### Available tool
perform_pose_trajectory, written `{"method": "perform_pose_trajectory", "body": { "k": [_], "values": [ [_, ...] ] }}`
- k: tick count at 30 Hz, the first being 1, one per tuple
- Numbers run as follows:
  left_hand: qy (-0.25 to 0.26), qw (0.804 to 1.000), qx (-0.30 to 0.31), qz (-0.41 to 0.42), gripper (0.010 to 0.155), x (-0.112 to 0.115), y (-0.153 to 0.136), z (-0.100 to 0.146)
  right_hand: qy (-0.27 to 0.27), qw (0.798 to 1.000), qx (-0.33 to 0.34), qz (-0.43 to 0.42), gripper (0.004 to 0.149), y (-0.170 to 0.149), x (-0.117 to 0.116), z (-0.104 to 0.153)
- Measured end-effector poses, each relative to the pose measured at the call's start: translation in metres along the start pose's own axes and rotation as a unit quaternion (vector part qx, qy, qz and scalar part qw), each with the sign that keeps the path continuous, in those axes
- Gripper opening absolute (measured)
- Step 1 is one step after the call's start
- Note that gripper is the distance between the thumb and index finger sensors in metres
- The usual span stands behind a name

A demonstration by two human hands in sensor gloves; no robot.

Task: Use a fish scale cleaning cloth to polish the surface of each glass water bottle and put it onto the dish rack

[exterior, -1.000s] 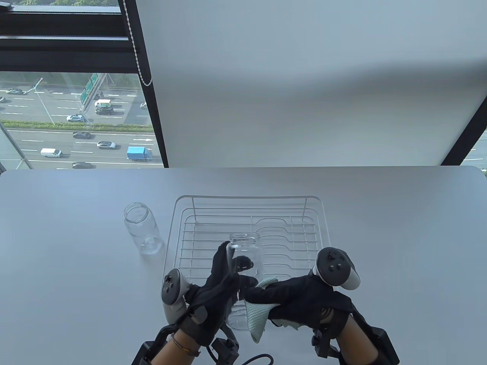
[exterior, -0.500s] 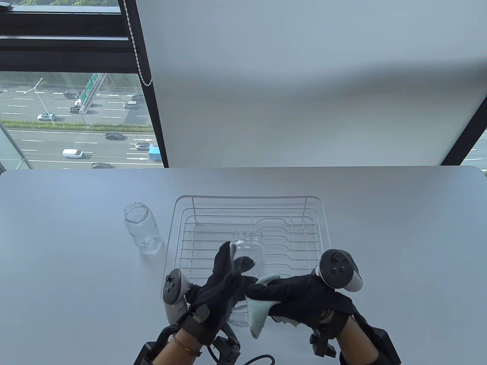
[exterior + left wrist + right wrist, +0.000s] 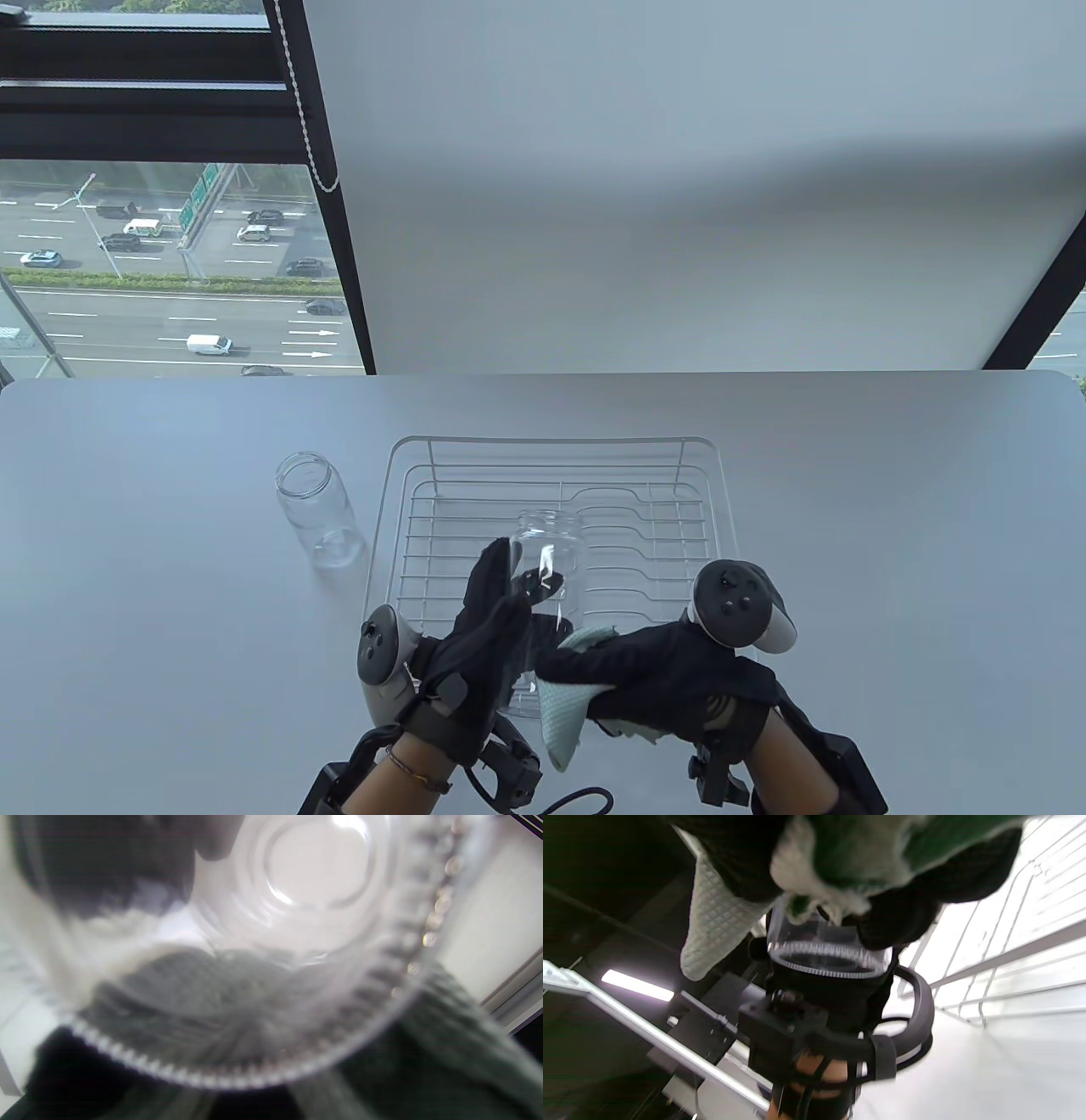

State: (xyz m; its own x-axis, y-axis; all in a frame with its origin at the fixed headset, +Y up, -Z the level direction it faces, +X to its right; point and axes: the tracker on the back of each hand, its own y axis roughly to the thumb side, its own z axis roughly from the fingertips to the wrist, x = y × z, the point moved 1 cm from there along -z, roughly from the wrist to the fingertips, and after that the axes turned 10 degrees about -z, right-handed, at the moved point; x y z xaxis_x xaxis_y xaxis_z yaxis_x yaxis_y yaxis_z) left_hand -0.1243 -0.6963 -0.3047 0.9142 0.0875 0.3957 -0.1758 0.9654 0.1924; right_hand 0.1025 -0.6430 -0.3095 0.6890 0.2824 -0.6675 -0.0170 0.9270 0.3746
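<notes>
Currently left hand (image 3: 488, 645) grips glass bottle (image 3: 551, 564) held over dish rack (image 3: 713, 475) near edge, long axis pointing far, mouth away; right hand (image 3: 653, 671) presses fish scale cloth (image 3: 560, 713) on its right side; second bottle (image 3: 318, 509) stands left on bench (image 3: 891, 526).

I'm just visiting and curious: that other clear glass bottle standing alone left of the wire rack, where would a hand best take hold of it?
Probably round the straight middle of the upright clear glass bottle, coming in from its left or near side. Its body is a smooth cylinder, its mouth is open at the top, and the white wire dish rack stands close on its right.
</notes>
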Motion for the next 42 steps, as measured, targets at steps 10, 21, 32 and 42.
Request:
{"method": "perform_pose_trajectory", "body": {
  "k": [10,21,32,42],
  "values": [
    [0.018,0.999,0.032,0.014,0.091,-0.001,0.007,0.000,0.118,0.992,-0.021,0.029,0.049,0.012,-0.019,-0.004],
    [-0.026,0.999,0.023,-0.035,0.092,0.003,0.008,0.002,-0.134,0.990,0.012,0.053,0.051,0.001,0.005,0.004],
    [-0.032,0.999,0.020,-0.036,0.092,-0.002,0.006,0.000,-0.042,0.997,0.007,0.065,0.049,0.008,-0.002,0.000],
    [0.010,0.999,0.035,-0.023,0.090,0.000,0.007,0.001,0.099,0.994,-0.027,0.024,0.049,0.004,-0.013,-0.002]
  ]
}}
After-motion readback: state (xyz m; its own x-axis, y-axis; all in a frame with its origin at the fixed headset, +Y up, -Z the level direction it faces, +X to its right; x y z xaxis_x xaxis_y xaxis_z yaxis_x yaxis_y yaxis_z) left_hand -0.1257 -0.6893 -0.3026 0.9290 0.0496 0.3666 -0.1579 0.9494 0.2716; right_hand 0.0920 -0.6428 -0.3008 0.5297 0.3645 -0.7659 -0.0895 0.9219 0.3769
